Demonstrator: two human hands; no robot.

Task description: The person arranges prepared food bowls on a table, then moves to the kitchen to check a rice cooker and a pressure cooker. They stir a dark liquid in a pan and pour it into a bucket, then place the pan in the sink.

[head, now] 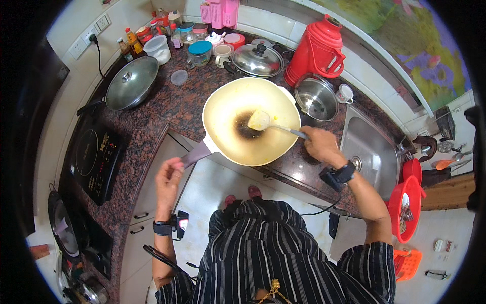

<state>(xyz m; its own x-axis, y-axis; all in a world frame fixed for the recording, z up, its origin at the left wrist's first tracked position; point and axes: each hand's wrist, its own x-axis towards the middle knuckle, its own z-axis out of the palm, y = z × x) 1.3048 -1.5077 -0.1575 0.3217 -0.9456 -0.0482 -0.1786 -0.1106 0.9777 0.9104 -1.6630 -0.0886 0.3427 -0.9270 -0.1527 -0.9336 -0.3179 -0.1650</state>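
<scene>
A large wok with a cream-coloured inside (224, 102) is before me, its near side reaching past the counter's front edge. A dark brown scorched patch marks its bottom, and small yellow food bits cling to the wall. The fingers of my left hand (169, 178) are closed at the end of its purple-grey handle (197, 153). In my right hand (322, 144) is a pale spatula with a grey grip (260, 121); its blade, smeared with yellow bits, lies over the scorched patch. Whether the wok rests on the counter or is lifted, I cannot tell.
Left on the granite counter (148, 125) are a lidded pan (133, 83) and an induction cooker (97, 159). Behind the wok stand a lidded pot (257, 60), a red thermos (315, 51) and a steel pot (317, 99). A sink (370, 140) lies right, red basins (415, 193) beyond.
</scene>
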